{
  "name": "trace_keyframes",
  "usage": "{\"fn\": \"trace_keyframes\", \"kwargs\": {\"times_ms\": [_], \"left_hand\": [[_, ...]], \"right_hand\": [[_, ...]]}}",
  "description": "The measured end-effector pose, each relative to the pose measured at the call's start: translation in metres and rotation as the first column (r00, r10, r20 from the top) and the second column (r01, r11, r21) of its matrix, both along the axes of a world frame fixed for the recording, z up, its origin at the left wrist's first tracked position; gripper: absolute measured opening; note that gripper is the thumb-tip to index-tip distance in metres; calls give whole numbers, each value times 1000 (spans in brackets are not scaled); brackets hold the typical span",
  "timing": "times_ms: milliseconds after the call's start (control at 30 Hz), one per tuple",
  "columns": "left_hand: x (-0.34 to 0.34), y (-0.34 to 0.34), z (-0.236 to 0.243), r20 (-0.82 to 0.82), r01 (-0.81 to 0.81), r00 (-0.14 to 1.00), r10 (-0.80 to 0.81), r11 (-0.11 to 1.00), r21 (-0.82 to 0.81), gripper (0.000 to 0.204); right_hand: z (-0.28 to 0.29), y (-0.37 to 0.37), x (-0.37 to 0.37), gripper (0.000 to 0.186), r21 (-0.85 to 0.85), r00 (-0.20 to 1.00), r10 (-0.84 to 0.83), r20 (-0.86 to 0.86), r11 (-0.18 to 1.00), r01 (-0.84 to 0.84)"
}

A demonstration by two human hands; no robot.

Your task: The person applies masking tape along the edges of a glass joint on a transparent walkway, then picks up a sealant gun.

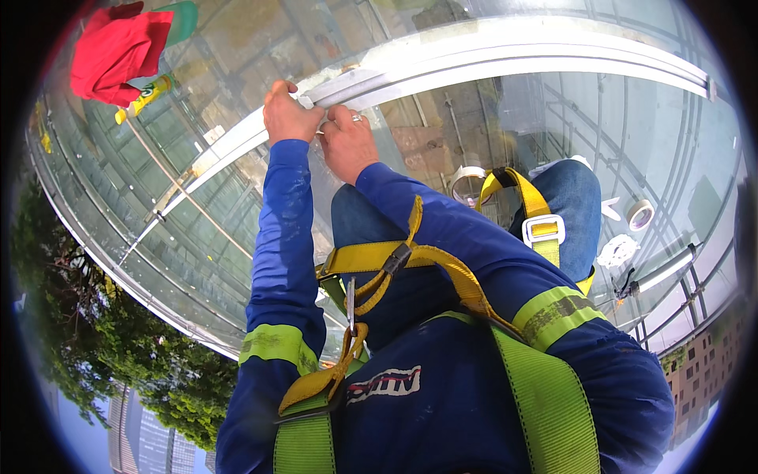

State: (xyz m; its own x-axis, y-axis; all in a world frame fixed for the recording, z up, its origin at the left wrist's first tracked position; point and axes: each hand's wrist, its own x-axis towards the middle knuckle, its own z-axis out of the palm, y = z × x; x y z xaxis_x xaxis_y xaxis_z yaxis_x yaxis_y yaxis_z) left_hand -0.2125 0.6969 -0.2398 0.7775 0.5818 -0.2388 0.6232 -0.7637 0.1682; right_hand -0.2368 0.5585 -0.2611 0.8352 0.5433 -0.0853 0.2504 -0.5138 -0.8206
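My left hand (290,117) and my right hand (349,144) are close together on a long white strip (458,67) that runs along a glass surface. The left hand's fingers are bent and pressed together by a small whitish scrap (305,101) at the strip's edge. Beside it, the right hand, with a ring on one finger, has its fingers curled down onto the same edge. What the fingertips pinch is hidden by the hands. Left of my hands the white band (229,150) carries on, narrower and stained.
A tape roll (470,183) lies by my knee and another tape roll (639,215) farther right. Near it are crumpled white material (617,250) and a white tube-shaped tool (663,270). A red cloth (118,55) and a yellow bottle (148,98) are at far left, near a rope (178,186).
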Motion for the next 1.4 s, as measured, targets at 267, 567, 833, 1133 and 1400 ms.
{"fn": "trace_keyframes", "kwargs": {"times_ms": [267,567,833,1133,1400], "left_hand": [[10,17,5,99,-178,978,184,982,-69,40],[-13,26,4,101,-184,976,194,978,-96,39],[-18,-9,17,308,-201,919,245,965,-167,41],[-79,-47,78,260,171,963,-77,916,-362,60],[-126,-177,89,-187,380,861,-474,842,-383,54]], "right_hand": [[4,6,7,36,19,967,-128,-221,991,136],[30,13,18,65,-200,965,34,-259,976,-88],[37,-10,42,64,-201,918,104,-383,960,-192],[98,-329,131,46,9,847,-508,-159,857,515],[106,-789,-18,56,-477,45,-849,527,-251,842]]}}
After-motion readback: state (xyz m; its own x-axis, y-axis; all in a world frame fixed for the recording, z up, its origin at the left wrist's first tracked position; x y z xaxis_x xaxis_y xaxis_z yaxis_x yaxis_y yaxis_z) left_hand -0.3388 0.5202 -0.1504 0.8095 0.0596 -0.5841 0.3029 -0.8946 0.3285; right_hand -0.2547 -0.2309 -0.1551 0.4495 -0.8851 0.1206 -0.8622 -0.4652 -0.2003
